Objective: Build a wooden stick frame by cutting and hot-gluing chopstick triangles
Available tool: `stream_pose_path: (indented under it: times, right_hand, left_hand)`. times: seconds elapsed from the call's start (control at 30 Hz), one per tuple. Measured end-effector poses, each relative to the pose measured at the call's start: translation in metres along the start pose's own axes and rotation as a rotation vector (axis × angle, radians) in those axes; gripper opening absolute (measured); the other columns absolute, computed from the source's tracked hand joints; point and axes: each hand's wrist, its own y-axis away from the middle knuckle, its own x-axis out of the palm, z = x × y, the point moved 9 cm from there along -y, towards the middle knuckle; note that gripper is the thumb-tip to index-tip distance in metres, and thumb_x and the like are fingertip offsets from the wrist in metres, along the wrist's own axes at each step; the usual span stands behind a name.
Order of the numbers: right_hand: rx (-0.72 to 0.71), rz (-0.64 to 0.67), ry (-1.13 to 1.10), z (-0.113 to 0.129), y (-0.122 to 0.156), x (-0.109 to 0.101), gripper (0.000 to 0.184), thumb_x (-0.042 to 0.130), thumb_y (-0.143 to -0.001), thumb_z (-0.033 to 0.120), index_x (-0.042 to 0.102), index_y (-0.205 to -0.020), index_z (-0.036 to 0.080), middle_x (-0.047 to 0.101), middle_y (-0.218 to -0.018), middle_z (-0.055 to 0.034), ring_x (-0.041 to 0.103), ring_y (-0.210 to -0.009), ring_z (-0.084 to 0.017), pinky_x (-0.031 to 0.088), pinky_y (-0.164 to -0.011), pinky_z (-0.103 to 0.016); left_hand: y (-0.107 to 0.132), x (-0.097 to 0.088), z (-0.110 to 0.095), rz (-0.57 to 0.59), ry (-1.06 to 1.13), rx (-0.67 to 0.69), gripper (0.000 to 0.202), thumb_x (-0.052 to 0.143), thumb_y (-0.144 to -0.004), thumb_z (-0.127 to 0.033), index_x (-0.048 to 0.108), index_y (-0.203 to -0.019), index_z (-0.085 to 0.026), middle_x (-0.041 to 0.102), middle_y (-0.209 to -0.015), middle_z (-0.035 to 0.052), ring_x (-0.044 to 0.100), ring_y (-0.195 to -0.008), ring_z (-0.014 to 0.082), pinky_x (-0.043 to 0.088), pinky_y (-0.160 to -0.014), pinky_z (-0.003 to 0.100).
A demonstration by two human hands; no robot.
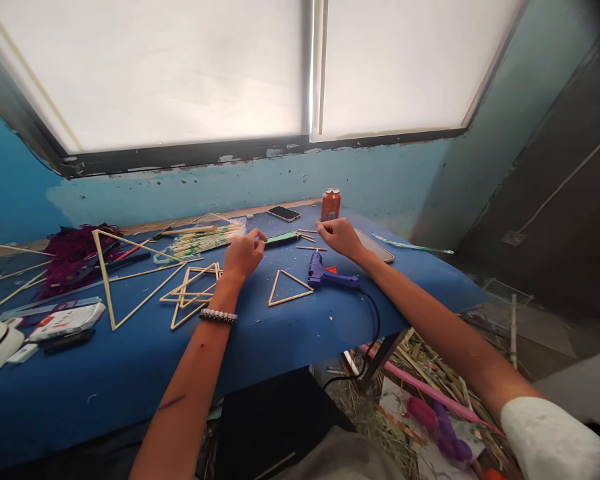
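My left hand [245, 255] is closed, its fingertips at the near end of a long, flat green object [283, 239] with a dark edge. Whether it grips that object or something smaller, I cannot tell. To the right, my right hand [341, 239] is closed in a pinch above the table, and what its fingers hold is hidden. Below it a purple glue gun [325, 273] lies on its side. Short wooden sticks [311, 248] lie between the hands. A small triangle of sticks [289, 301] rests flat beside the gun's nozzle.
Stick frames [193, 293] and a larger triangle [105, 287] occupy the left, near bagged sticks [205, 241] and purple netting [75, 257]. A phone [284, 213], an orange can [331, 205] and a tablet-like slab [375, 245] sit behind. The gun's black cord [379, 320] drops over the blue table's edge.
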Motion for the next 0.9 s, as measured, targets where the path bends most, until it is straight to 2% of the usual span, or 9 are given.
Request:
stream_pose_path:
  times: [0.4, 0.9]
  right_hand:
    - [-0.019, 0.050, -0.009, 0.0018, 0.0006, 0.0046, 0.055, 0.038, -0.094, 0.056, 0.023, -0.055, 0.019, 0.021, -0.056, 0.0011, 0.020, -0.053, -0.010, 0.017, -0.056, -0.032]
    - [-0.040, 0.049, -0.013, 0.0007, 0.0022, 0.0064, 0.054, 0.041, -0.094, 0.051, 0.025, -0.053, 0.020, 0.020, -0.056, 0.0019, 0.018, -0.053, -0.010, 0.016, -0.056, -0.031]
  left_hand:
    - [0.0000, 0.0078, -0.0021, 0.040, 0.000, 0.039, 0.026, 0.048, -0.089, -0.022, 0.071, -0.100, -0.025, 0.071, -0.073, 0.0031, 0.066, -0.072, 0.0211, 0.040, -0.066, 0.028]
    - [0.0004, 0.0097, -0.0021, 0.051, 0.021, 0.054, 0.027, 0.048, -0.091, -0.021, 0.071, -0.105, -0.024, 0.073, -0.077, 0.0037, 0.067, -0.072, 0.0209, 0.042, -0.067, 0.028]
